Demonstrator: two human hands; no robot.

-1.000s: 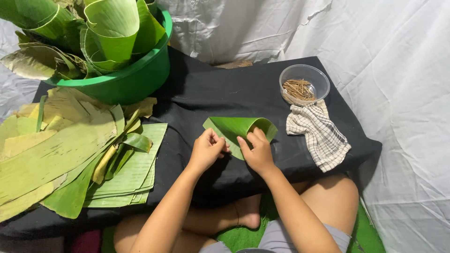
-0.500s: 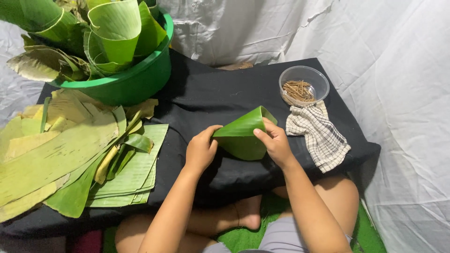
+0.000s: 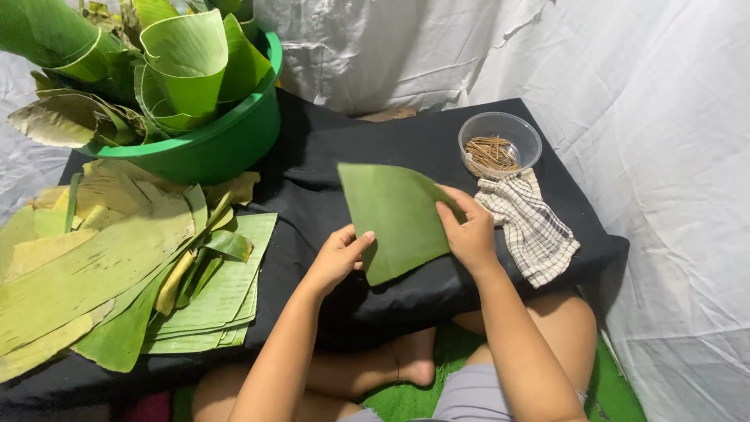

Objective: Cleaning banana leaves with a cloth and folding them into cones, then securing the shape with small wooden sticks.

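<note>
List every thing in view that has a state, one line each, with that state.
Leaf piece: opened flat, lifted off the cloth, held by both hands.
Left hand: gripping the leaf's lower left edge.
Right hand: gripping its right edge.
Green basin: filled with rolled leaves.
Clear bowl: uncovered, holding thin sticks.
Checked cloth: crumpled, lying flat.

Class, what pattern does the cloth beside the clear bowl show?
The cloth has a white ground with a dark checked grid, seen in the head view.

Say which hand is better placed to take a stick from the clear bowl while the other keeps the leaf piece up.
Right. The right hand holds the leaf piece by the edge nearest the clear bowl of sticks, with only the checked cloth between. The left hand would probably have to cross over the leaf.
</note>
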